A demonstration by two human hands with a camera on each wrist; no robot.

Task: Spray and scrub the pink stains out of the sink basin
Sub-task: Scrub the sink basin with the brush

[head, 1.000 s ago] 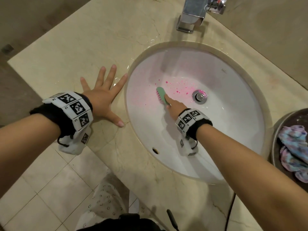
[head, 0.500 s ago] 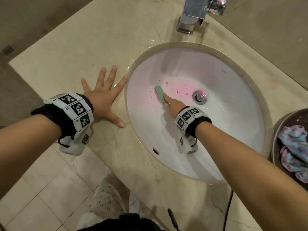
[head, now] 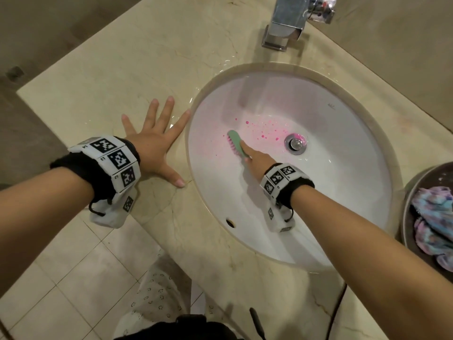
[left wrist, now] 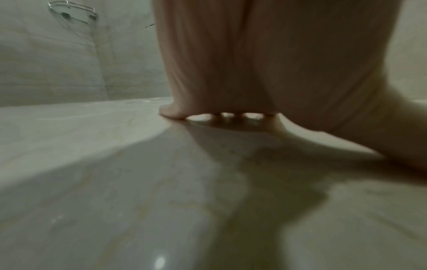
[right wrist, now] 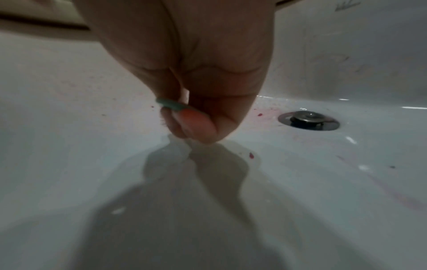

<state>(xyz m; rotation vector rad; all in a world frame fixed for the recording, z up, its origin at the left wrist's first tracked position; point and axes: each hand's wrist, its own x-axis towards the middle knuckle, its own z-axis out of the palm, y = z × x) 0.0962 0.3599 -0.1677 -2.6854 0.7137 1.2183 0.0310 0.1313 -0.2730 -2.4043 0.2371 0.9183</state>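
Scrubbing is carrying the green brush [head: 236, 143] slightly toward the sink [head: 343, 192]'s left wall since a moment ago. Spots beside the drain [head: 295, 143] are risking being missed or smeared wider, since the strokes are working away from them. Pink stains [head: 266, 130] are lying speckled mid-basin, pooling at the drain. The right hand [head: 258, 160] is gripping the brush; the left hand [head: 157, 146] is pressing flat, fingers spread, on the counter [head: 98, 77] at the sink's left edge.

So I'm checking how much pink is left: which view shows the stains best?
The head view: the pink stains spread between the green scrub brush and the metal drain. The right wrist view catches few specks; the left wrist view shows none.
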